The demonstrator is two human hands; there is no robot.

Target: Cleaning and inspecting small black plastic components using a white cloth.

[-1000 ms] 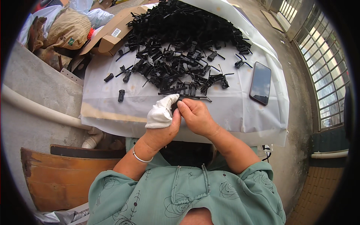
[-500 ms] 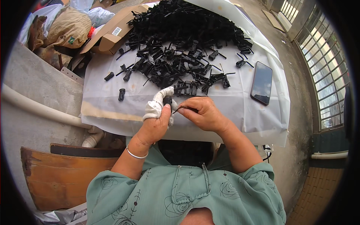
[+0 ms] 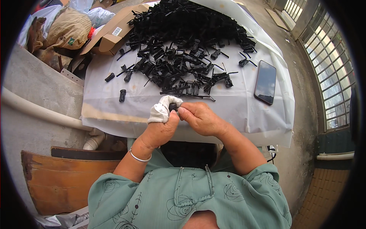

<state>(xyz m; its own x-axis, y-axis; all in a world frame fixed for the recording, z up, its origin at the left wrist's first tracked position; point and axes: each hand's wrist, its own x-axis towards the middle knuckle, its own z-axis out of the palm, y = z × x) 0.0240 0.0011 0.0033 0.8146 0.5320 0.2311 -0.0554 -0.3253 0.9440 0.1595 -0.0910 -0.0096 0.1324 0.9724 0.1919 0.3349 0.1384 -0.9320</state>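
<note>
Though two hands (image 3: 164,121) (image 3: 201,118) — one black part (image 3: 173,107)

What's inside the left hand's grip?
A black part shows between the white-covered fingers and bare thumb of the left hand. The rest, covered by that hand and the right hand, can't be seen.

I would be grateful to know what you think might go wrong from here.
The small black part sits between the left hand and the right hand, so it might slip. The right hand is bare and so is the left thumb, so a hard edge could scrape them. The smartphone lies near the white sheet's right side, where a stray swing might knock it.
</note>
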